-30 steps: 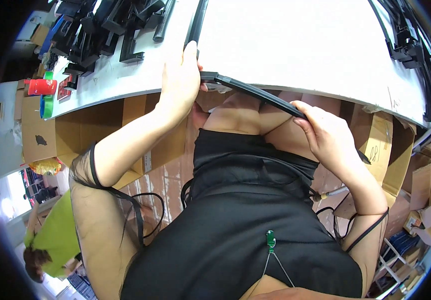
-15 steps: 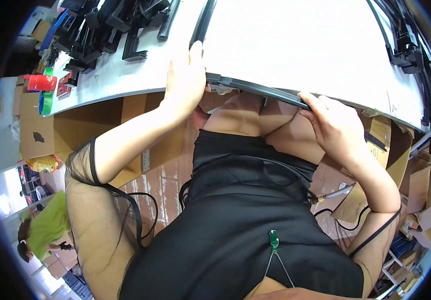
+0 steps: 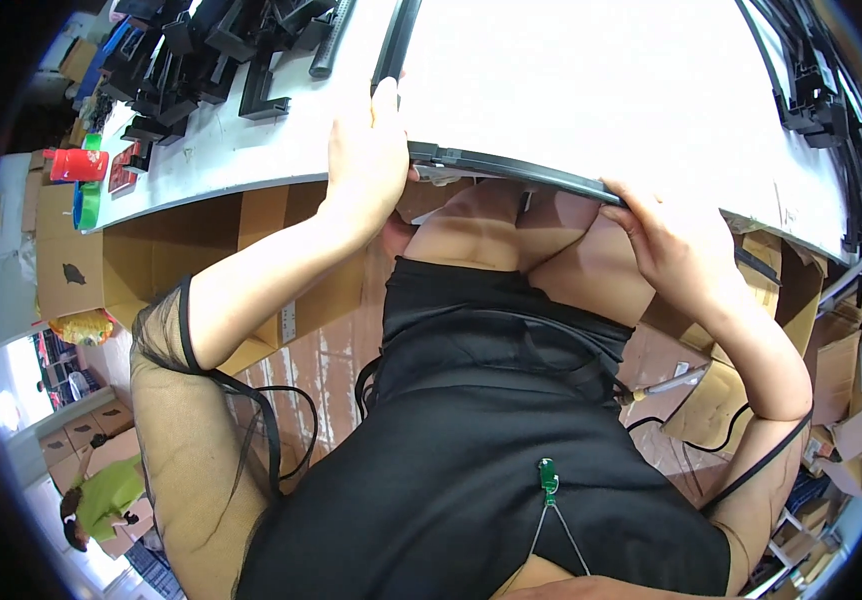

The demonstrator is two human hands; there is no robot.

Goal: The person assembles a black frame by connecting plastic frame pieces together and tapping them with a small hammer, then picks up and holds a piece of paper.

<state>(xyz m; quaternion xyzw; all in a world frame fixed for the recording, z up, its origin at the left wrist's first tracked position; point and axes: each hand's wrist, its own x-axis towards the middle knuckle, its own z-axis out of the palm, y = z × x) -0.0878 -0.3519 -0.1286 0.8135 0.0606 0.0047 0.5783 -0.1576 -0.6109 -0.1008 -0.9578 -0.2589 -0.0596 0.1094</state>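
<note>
Both hands grip one black wiper blade (image 3: 511,168); left hand (image 3: 369,160), right hand (image 3: 666,240) at opposite ends.

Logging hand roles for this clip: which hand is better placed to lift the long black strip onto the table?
Probably the left hand: it grips the black strip at the white table edge, whereas the right hand holds the far end below the rim.

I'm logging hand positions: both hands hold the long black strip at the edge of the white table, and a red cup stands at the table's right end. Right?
Not quite. The red cup stands at the table's left end, as the head view shows. The rest holds: the left hand and right hand hold the long black strip at the white table edge.
</note>
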